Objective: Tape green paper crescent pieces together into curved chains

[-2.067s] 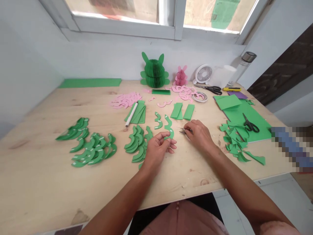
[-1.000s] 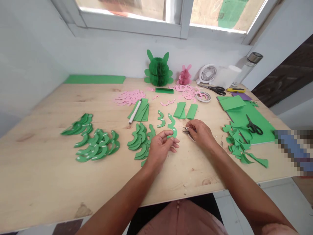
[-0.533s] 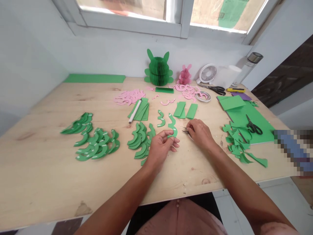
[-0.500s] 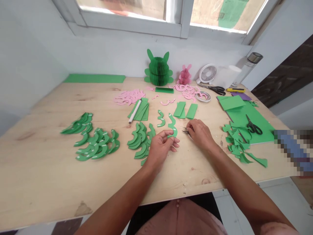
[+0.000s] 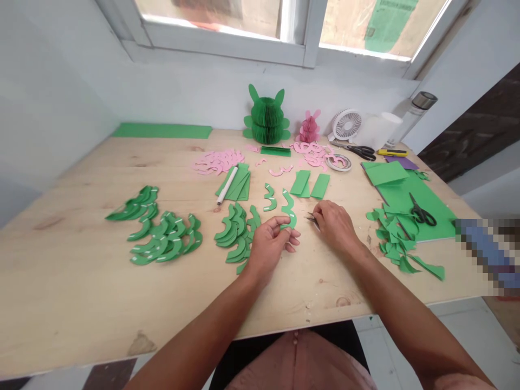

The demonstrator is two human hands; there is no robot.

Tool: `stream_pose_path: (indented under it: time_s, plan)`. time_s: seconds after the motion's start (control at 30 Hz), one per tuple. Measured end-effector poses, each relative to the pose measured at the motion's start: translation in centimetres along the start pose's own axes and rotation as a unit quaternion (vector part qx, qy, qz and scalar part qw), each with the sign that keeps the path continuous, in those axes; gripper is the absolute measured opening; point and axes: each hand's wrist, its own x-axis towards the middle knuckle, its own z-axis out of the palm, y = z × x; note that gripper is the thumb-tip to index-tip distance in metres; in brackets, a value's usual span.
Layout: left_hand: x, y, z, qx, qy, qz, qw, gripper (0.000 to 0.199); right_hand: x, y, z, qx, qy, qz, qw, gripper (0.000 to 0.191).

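Near the middle of the table, my left hand pinches the lower end of a wavy green paper piece between thumb and fingers. Small white strips, like tape, show on that piece. To its right, my right hand is closed around tweezers, whose two thin tips point left, apart from the paper. Another wavy green cutout lies just left of the held one. Beside my left wrist sits a pile of green cutouts, partly covered by the hand.
More green cutouts lie at left. A white marker rests on green strips. Behind are pink cutouts, a tape roll and a green paper figure. Scissors and paper scraps lie at right.
The whole view has shifted slightly. Both hands keep nearly the same place, with the paper piece and the tweezers still held.
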Motion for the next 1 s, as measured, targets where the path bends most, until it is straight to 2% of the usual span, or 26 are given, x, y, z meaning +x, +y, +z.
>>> stream_pose_path:
  time_s: [0.4, 0.63, 0.83, 1.0]
  plan:
    - [-0.05, -0.03, -0.04, -0.003, 0.003, 0.002, 1.000, 0.028, -0.04, 0.33, -0.34, 0.076, -0.002, 0.033, 0.997, 0.013]
    - [-0.05, -0.05, -0.04, -0.002, 0.005, 0.000, 1.000, 0.028, -0.09, 0.60, -0.35, 0.106, 0.037, 0.027, 0.993, 0.013]
    - [-0.02, -0.05, -0.03, 0.003, 0.000, 0.005, 1.000, 0.026, -0.15, 0.82, -0.23, 0.064, 0.025, -0.026, 0.997, 0.019]
    - [0.03, -0.01, 0.00, 0.001, -0.003, 0.006, 1.000, 0.026, -0.23, 0.62, -0.39, 0.027, 0.014, -0.042, 0.999, 0.020]
